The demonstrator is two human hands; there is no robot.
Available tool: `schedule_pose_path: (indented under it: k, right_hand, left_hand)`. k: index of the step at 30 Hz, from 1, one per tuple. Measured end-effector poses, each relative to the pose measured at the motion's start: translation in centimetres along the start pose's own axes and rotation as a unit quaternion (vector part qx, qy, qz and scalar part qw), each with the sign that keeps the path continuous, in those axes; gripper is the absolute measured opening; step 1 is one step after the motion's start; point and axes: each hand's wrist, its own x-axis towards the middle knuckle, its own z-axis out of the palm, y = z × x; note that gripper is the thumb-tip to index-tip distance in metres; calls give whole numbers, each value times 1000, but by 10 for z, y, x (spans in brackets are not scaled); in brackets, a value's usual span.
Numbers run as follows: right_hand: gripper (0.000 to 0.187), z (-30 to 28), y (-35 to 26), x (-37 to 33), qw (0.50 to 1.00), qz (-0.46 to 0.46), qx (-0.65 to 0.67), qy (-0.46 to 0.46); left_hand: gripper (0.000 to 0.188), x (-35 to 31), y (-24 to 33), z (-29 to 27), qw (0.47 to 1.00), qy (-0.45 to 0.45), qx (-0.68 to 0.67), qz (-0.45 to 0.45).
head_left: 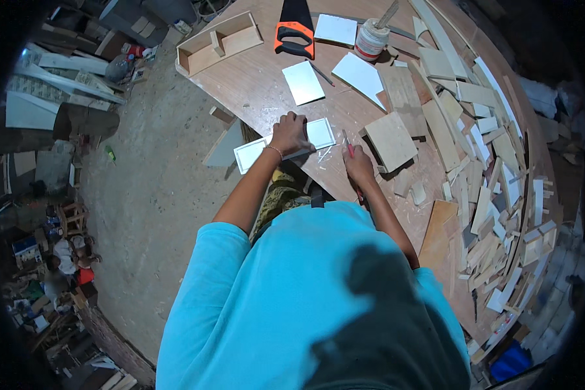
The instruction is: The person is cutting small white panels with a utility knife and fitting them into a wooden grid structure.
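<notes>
Workbench [250, 81] w/ wood offcuts [441, 133], L hand [288, 134] gripping wht panel [320, 133], R hand [359, 166] closed round red tool [350, 150]

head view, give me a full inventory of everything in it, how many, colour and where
table: one, brown, centre to right
white framed panel: one, white, overhanging the table's near edge
red-handled tool: one, red, in the right grip
wooden tray: one, pale, far left table corner
handsaw: one, orange and black, far table edge
jar: one, whitish, right of the handsaw
pencil: one, dark, below the handsaw
wooden block: one, pale, right of the right grip
offcuts: uncountable, pale and white, table's right
floor: one, grey, left
shirt: one, turquoise, bottom centre
left grip: one, bare, on the panel
right grip: one, bare, right of the panel
</notes>
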Motion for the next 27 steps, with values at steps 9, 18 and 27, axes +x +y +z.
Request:
schedule_pose_path:
  k: [9,18,27]
  right_hand:
    - [33,25,42,30,997,-29,33,67]
    - [26,11,21,-27,997,-73,2,-3]
    - [20,12,40,-55,983,-164,9,-79]
  left_hand:
    - [71,3,6,5,999,0,11,-42]
    - [47,-11,-17,-2,962,-129,-227,-82]
    - [45,-88,-39,57,879,-176,-397,-194]
